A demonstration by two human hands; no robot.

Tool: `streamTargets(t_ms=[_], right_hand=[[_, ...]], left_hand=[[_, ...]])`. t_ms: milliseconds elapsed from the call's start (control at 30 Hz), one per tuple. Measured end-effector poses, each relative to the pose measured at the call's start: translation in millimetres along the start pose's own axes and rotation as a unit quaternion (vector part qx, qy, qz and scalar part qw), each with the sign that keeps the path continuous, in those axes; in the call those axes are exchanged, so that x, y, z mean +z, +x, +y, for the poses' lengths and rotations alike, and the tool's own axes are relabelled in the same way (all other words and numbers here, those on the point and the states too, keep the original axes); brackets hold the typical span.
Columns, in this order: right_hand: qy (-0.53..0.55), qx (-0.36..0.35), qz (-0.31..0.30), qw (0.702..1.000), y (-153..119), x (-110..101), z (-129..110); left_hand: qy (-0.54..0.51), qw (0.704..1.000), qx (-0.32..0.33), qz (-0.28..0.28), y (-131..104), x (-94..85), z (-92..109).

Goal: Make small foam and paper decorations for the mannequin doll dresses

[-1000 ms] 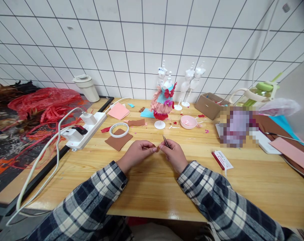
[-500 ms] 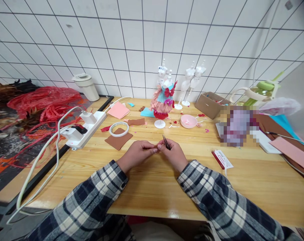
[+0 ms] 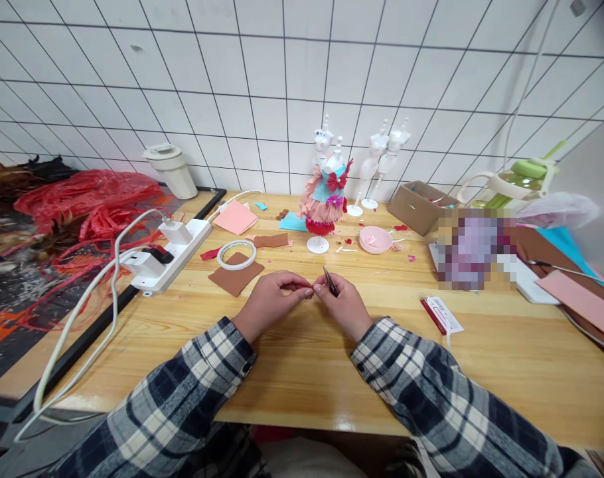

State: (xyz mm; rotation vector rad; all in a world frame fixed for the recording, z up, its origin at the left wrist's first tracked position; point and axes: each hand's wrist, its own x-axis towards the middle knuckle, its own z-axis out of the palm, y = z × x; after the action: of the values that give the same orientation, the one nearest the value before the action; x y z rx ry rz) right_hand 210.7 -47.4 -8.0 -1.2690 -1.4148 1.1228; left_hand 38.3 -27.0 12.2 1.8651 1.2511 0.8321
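Note:
My left hand [image 3: 272, 299] is closed in a pinch at the table's middle, its fingertips meeting those of my right hand [image 3: 342, 304]. Between them is a small brown scrap, apparently crepe paper, mostly hidden by the fingers. Tucked in my right hand is a small dark pointed metal tool [image 3: 330, 281], tip up; I cannot tell whether it is scissors or tweezers. Left of my hands, a roll of white tape [image 3: 221, 257] lies on a brown paper square [image 3: 236, 281]. Beyond them stands a mini mannequin in a blue, pink and red paper dress [image 3: 326, 199].
A pink bowl [image 3: 376, 241], bare white mannequins [image 3: 376, 149] and a cardboard box [image 3: 416, 207] stand toward the wall. A white power strip [image 3: 180, 262] with cables lies left. Pink paper [image 3: 235, 218] and scraps are scattered behind my hands. A tag [image 3: 442, 315] lies right.
My left fingers have shifted slightly, and less of the brown scrap shows between the fingertips. My right hand keeps the pointed tool in nearly the same place.

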Motion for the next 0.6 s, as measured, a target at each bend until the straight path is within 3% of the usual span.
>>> streamTargets(t_ms=[167,400,600], right_hand=[[0.001,-0.004,-0.007,1.0,0.1,0.6,1.5],[-0.011,0.004,-0.005,1.0,0.2,0.9,6.1],[0.056,0.038,-0.018,0.998,-2.0,-0.9,-2.1]], left_hand=[[-0.003,1.0,0.021,-0.001,-1.1,0.5,0.5],[-0.147,0.987,-0.059,0.027,0.4,0.3,2.1],[-0.2,0.977,-0.069,0.018,2.0,-0.7,-2.5]])
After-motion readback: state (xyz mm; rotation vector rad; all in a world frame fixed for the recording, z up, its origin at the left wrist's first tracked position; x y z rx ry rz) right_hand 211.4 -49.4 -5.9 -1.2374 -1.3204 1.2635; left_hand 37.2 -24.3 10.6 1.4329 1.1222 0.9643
